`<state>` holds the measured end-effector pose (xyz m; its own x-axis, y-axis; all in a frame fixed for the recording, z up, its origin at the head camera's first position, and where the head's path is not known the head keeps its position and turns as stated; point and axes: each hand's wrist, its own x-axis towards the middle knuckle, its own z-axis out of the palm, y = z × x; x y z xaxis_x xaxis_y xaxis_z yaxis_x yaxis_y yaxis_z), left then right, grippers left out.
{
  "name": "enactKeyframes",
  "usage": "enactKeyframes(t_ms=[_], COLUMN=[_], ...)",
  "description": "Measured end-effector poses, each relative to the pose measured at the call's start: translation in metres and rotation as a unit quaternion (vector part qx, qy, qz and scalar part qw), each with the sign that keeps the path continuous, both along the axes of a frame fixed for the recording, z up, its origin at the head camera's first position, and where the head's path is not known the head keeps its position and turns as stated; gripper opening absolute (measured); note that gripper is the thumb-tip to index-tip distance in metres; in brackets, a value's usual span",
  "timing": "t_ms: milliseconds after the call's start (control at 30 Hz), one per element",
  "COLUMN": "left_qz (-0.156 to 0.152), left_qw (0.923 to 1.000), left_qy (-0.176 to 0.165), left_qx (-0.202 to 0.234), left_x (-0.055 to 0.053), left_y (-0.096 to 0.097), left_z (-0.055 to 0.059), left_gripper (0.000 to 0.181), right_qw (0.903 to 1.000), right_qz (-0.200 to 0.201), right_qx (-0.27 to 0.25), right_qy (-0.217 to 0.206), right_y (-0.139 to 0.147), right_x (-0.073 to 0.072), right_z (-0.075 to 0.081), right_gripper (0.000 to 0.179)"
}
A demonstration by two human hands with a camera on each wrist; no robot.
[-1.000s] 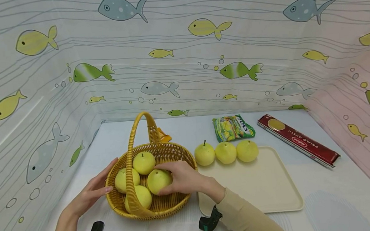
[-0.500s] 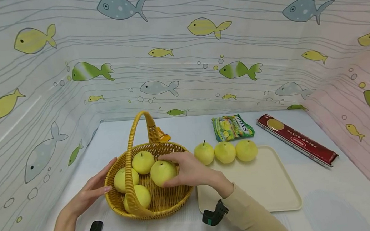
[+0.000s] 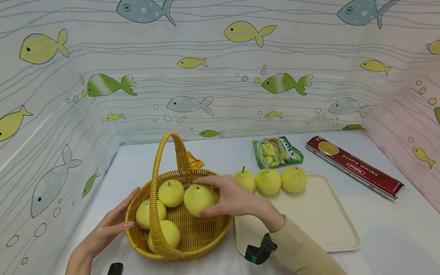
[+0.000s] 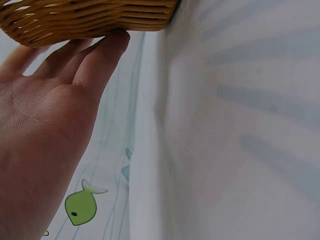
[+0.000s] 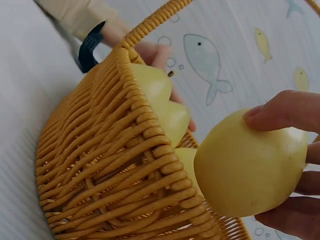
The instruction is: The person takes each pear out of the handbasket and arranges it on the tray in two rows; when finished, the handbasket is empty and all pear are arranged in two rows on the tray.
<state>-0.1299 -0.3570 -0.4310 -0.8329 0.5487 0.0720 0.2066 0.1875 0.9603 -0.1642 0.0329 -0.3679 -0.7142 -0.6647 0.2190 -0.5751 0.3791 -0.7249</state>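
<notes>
My right hand [image 3: 230,198] holds a yellow pear [image 3: 198,200] above the right part of a wicker basket [image 3: 197,252]. In the right wrist view, the thumb and fingers grip the pear [image 5: 245,167] from opposite sides, beside the basket's rim. My left hand [image 3: 109,228] rests against the basket's left side with its fingers extended; the left wrist view shows the fingertips touching the wicker [image 4: 95,22]. Three more pears lie in the left part of the basket: a rear pear [image 3: 171,193], a left pear [image 3: 144,215] and a front pear [image 3: 167,235] partly behind the handle.
Right of the basket lies a cream tray [image 3: 299,225], with three pears [image 3: 268,182] in a row along its far edge. Behind it is a green candy bag [image 3: 277,151]. A red pasta pack [image 3: 354,166] lies far right. An orange item [image 3: 194,160] shows behind the basket.
The gripped pear has moved up and to the right with my right hand, away from the other pears in the basket. My left hand stays at the basket's side.
</notes>
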Motion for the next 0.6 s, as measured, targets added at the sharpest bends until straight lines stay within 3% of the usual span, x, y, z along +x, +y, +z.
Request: enactKeyframes(t_ms=[367, 600], left_qz=[-0.005, -0.006], left_qw=[1.0000, 1.0000], left_qy=[0.003, 0.003], left_qx=[0.007, 0.007], left_x=[0.000, 0.000], left_y=[0.001, 0.001], left_z=[0.001, 0.001], left_gripper=[0.077, 0.078], right_qw=[0.9997, 0.9994], right_qz=[-0.014, -0.013], right_qx=[-0.002, -0.032], right_qy=[0.019, 0.002], right_y=[0.010, 0.019], right_x=[-0.003, -0.006], right_z=[0.008, 0.011], right_gripper=[0.066, 0.065])
